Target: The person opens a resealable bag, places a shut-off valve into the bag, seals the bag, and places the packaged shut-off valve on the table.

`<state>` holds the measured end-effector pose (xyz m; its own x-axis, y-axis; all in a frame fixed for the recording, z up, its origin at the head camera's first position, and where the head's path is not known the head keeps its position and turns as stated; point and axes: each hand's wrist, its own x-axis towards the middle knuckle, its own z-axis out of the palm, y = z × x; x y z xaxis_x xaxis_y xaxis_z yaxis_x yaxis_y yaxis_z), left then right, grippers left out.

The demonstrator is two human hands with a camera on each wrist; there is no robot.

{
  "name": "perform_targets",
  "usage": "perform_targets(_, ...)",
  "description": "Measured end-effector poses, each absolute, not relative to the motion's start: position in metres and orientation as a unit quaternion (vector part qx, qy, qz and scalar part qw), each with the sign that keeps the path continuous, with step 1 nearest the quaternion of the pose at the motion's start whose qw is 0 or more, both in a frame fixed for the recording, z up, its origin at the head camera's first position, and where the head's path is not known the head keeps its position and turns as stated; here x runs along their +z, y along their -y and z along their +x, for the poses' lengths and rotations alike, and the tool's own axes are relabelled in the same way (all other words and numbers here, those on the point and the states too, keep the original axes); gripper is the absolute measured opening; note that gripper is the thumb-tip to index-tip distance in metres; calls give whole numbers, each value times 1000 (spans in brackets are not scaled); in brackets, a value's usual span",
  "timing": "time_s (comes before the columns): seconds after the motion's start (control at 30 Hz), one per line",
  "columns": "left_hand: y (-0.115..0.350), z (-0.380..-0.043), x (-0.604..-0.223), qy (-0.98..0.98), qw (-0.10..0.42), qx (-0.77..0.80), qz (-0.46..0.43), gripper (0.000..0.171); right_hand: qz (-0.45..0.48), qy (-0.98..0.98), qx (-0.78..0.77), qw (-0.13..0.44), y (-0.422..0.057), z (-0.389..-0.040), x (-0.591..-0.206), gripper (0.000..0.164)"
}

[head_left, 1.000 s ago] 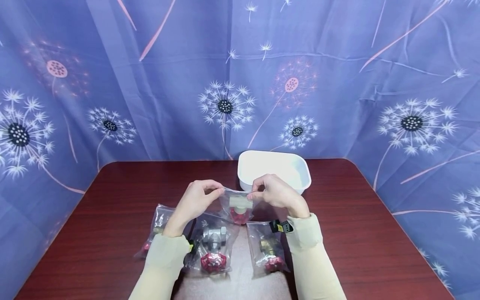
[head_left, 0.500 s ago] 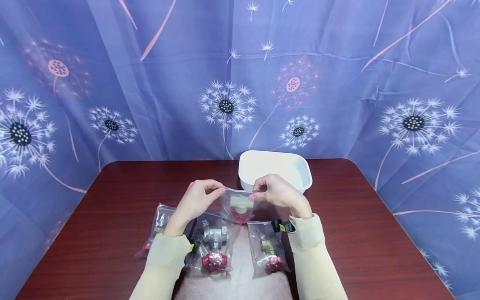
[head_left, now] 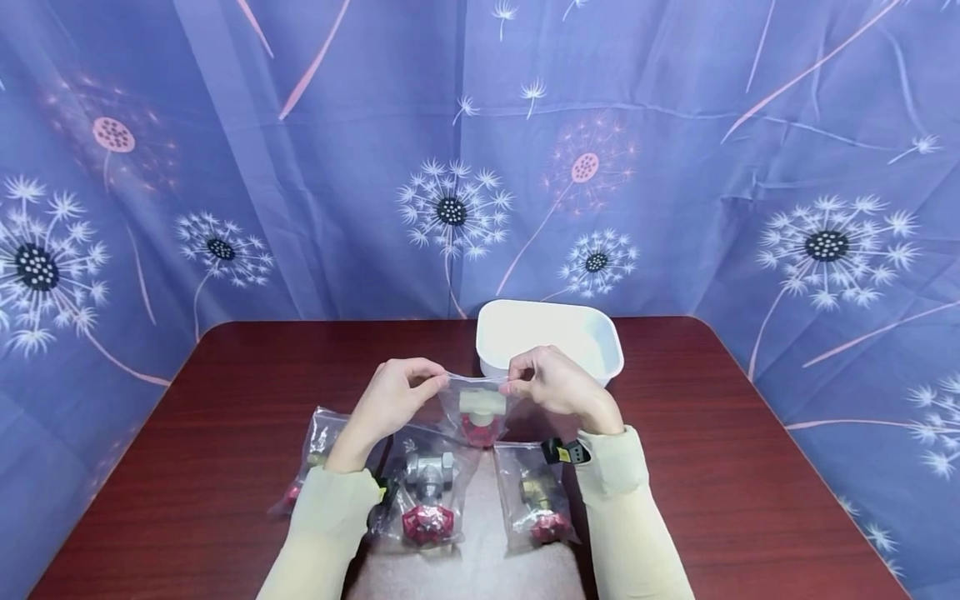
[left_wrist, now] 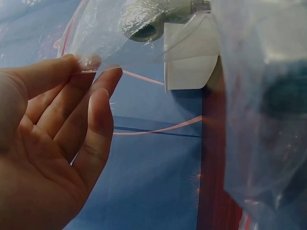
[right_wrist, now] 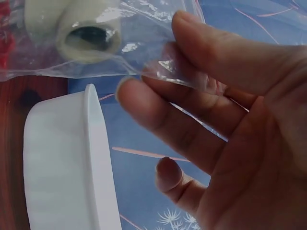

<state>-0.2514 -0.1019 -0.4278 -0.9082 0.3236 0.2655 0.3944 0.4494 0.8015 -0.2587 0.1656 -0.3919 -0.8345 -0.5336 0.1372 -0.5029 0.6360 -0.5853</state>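
A clear plastic zip bag (head_left: 453, 407) hangs upright between my hands over the table. Inside it is a valve (head_left: 482, 403) with a cream body and a red handwheel at the bottom. My left hand (head_left: 392, 402) pinches the bag's top left corner between thumb and fingers. At the top right, my right hand (head_left: 557, 387) pinches the same edge. The left wrist view has my left hand (left_wrist: 57, 129) gripping the thin film, other fingers loosely bent. In the right wrist view my right hand (right_wrist: 240, 110) holds the film beside the valve's cream pipe end (right_wrist: 88, 40).
Behind the right hand stands a white plastic tub (head_left: 487, 358). Bagged valves lie on the dark red table (head_left: 720, 467): a grey valve (head_left: 429, 477), a brass valve (head_left: 537, 492), and another bag (head_left: 324, 429) partly behind the left arm. A blue dandelion-print curtain (head_left: 360, 200) closes off the back.
My right fingers have shifted very slightly up and right along the bag's top edge. The left hand stays at its corner, and the bag hangs in nearly the same place.
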Motion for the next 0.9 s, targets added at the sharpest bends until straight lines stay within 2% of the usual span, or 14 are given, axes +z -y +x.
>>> perform_targets(0.23,101,-253,-429,851,36,-479,-209,6,-259,-910,-321,37,-169,-259,-391,17)
perform_targets(0.63,104,-252,-429,851,37,-481,-209,6,-274,-900,-336,52,-170,-260,-393,33)
perform_targets(0.9,103,-251,-430,853,38,-478,-206,6,-249,-904,-341,62,-176,-260,-395,22)
